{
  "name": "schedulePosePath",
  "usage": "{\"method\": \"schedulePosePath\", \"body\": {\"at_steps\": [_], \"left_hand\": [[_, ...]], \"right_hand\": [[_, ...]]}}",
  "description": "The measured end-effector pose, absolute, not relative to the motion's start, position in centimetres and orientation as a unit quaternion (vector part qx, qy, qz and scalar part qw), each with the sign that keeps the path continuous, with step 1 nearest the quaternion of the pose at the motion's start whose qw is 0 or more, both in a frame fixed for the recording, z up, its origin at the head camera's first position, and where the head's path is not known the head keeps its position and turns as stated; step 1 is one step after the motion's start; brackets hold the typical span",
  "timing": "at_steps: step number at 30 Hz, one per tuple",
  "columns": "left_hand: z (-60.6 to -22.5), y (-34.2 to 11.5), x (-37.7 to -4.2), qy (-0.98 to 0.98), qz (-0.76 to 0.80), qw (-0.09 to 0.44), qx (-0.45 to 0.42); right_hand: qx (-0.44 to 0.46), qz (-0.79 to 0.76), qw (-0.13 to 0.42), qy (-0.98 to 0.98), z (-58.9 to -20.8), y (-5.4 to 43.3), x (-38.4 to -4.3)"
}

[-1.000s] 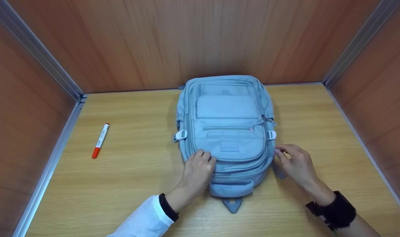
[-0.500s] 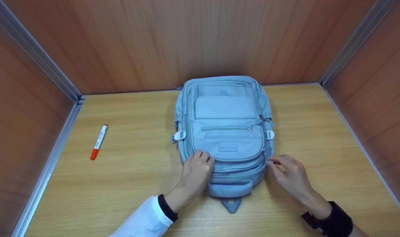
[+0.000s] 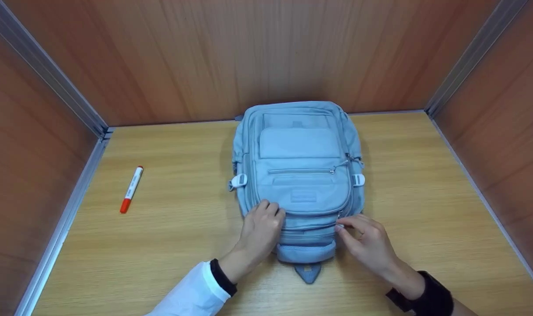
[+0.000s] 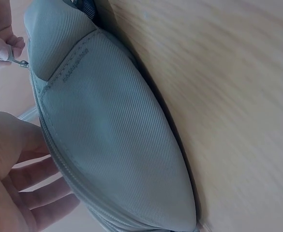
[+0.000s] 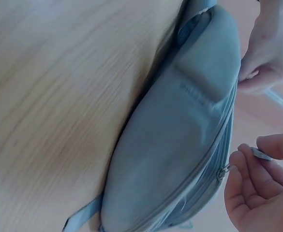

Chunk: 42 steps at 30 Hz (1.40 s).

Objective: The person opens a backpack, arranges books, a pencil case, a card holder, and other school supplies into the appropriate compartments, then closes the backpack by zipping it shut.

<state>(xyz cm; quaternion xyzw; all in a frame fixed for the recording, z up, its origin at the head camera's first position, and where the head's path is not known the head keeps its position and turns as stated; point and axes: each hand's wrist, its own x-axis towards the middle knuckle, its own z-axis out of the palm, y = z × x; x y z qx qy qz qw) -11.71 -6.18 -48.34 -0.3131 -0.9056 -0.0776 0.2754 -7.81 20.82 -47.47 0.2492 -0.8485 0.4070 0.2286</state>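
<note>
A light blue backpack (image 3: 301,188) lies on the table, front pocket up and carry handle (image 3: 308,253) toward me. My left hand (image 3: 262,228) holds its near left edge with bent fingers. In the left wrist view those fingers (image 4: 44,193) reach over the bag's edge and their tips are hidden. My right hand (image 3: 367,241) pinches a zipper pull at the near right corner. That pull (image 5: 260,154) shows between thumb and fingers in the right wrist view, joined to a metal slider (image 5: 222,172). Behind the slider the zipper seam (image 5: 187,193) stands parted.
A white marker with a red cap (image 3: 131,189) lies at the left of the table (image 3: 183,175). Wooden panels (image 3: 266,57) with metal-edged corners enclose the back and sides. White buckles (image 3: 239,181) sit on the bag's sides.
My right hand has drawn the zipper pull along the bag's right side, toward me and then left round the corner. My left hand stays in place.
</note>
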Motion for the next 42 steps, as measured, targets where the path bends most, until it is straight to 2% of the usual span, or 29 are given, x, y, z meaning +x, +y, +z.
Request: {"method": "schedulePosePath", "body": {"at_steps": [6, 15, 24, 28, 32, 36, 42], "left_hand": [[-48.1, -6.2, -11.7, -0.91, -0.084, 0.259, -0.313], [-48.1, -6.3, -11.7, -0.916, -0.077, 0.24, -0.313], [-48.1, -6.3, -11.6, -0.916, -0.087, 0.238, -0.311], [-48.1, -6.3, -11.4, -0.915, -0.094, 0.237, -0.312], [-47.9, -6.0, -10.6, -0.905, -0.156, 0.226, -0.325], [-47.8, -5.3, -9.7, -0.878, -0.259, 0.201, -0.349], [-47.8, -4.8, -9.2, -0.863, -0.328, 0.178, -0.341]], "right_hand": [[0.268, 0.426, 0.207, -0.839, -47.6, 19.1, -7.8], [0.241, 0.452, 0.134, -0.848, -47.6, 16.2, -7.6], [0.272, 0.44, 0.129, -0.846, -48.0, 13.6, -7.9], [0.255, 0.459, 0.085, -0.847, -47.8, 13.2, -8.1], [0.215, 0.49, 0.053, -0.843, -47.1, 13.3, -8.3], [0.178, 0.538, 0.045, -0.823, -46.5, 13.6, -8.6], [0.181, 0.571, 0.035, -0.8, -46.3, 14.0, -8.8]]}}
